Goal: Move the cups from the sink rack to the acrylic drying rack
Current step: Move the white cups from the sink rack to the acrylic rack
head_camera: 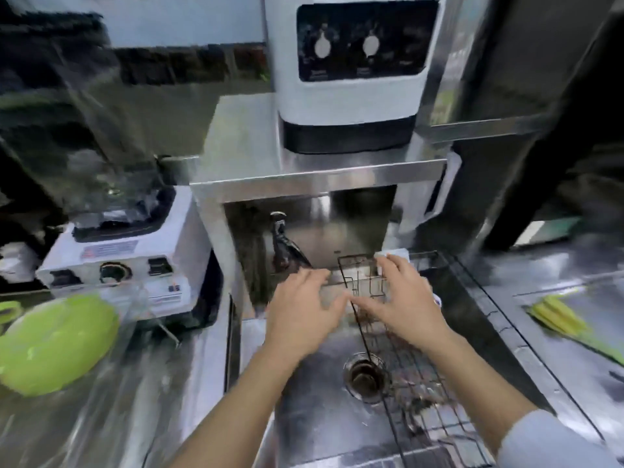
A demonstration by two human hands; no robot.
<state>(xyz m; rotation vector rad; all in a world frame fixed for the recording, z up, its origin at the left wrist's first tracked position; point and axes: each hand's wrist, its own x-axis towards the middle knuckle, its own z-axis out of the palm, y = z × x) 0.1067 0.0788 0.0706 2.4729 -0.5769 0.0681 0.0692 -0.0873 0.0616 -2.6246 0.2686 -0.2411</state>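
Note:
A black wire sink rack [410, 366] lies across the right half of the steel sink [314, 410]. Both hands reach over its far end. My left hand [304, 310] has its fingers spread, pointing right. My right hand [403, 297] is spread over the rack's upright wires [363, 282]. Between the two thumbs there is a pale, blurred, see-through shape [336, 293], possibly a clear cup; I cannot tell whether either hand grips it. A white-and-purple bit [436, 299] peeks out under my right hand. A clear plastic thing [135, 298] at the left is too blurred to identify.
The tap [282, 241] stands behind the sink under a steel shelf [317, 184] carrying a white machine [351, 72]. A blender base [125, 261] and a green bowl [57, 342] sit on the left counter. Yellow-green sticks [557, 319] lie on the right counter. The drain [366, 376] is open.

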